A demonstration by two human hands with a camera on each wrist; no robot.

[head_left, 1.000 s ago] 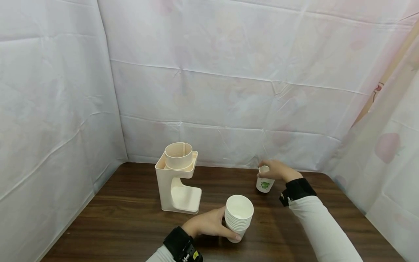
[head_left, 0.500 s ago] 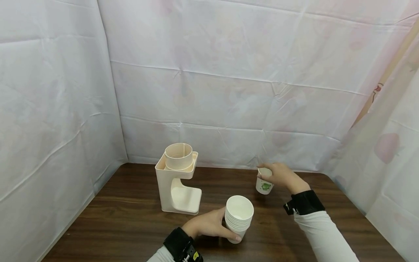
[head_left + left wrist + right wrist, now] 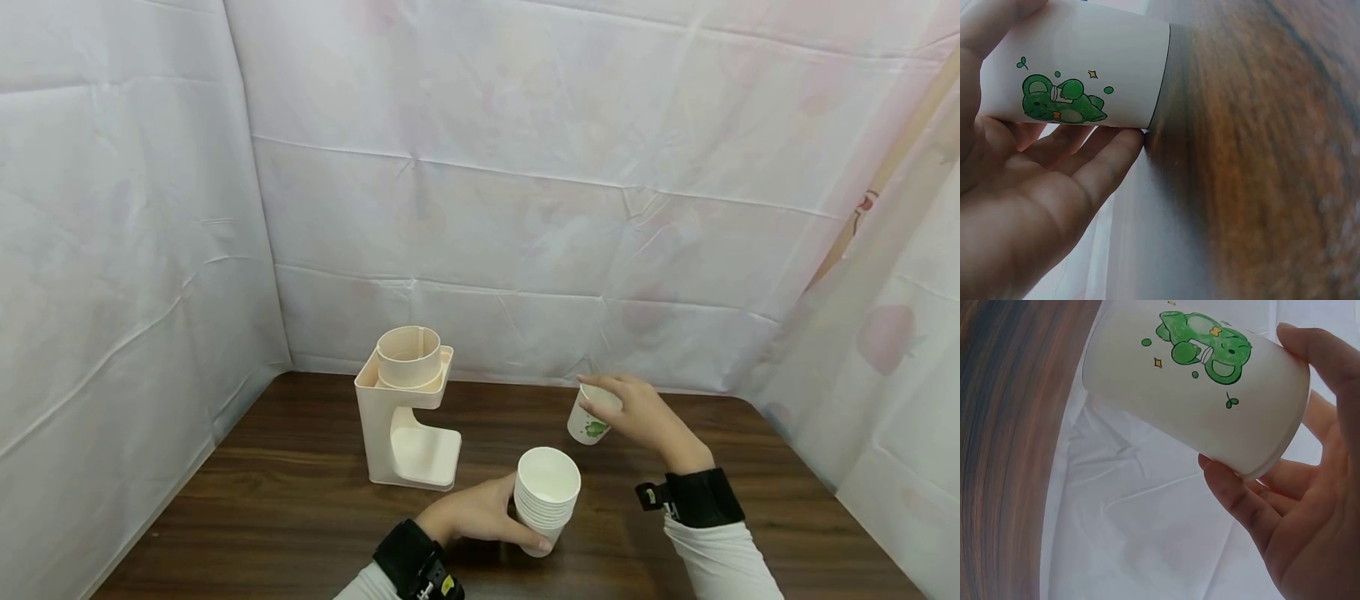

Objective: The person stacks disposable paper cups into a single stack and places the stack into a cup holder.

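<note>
My left hand [image 3: 480, 510] grips a stack of white paper cups [image 3: 549, 500] standing upright on the table, thumb on the near side. The left wrist view shows a green bear print on the stack's outer cup [image 3: 1079, 75], with fingers curled beneath it. Farther back on the right, my right hand [image 3: 641, 414] holds a single paper cup [image 3: 585, 423] near its rim between thumb and fingers. That cup leans, and the same green bear shows on its side in the right wrist view; whether its base touches the table, I cannot tell.
A cream plastic holder [image 3: 380, 433] with a round tube [image 3: 408, 358] on top and a flat foot [image 3: 429, 457] stands left of the cups. The dark wooden table [image 3: 285, 500] ends at a white cloth backdrop [image 3: 480, 233] behind and at both sides.
My right hand has shifted left with the single cup, which now tilts more. The left hand and its stack stay where they were.
</note>
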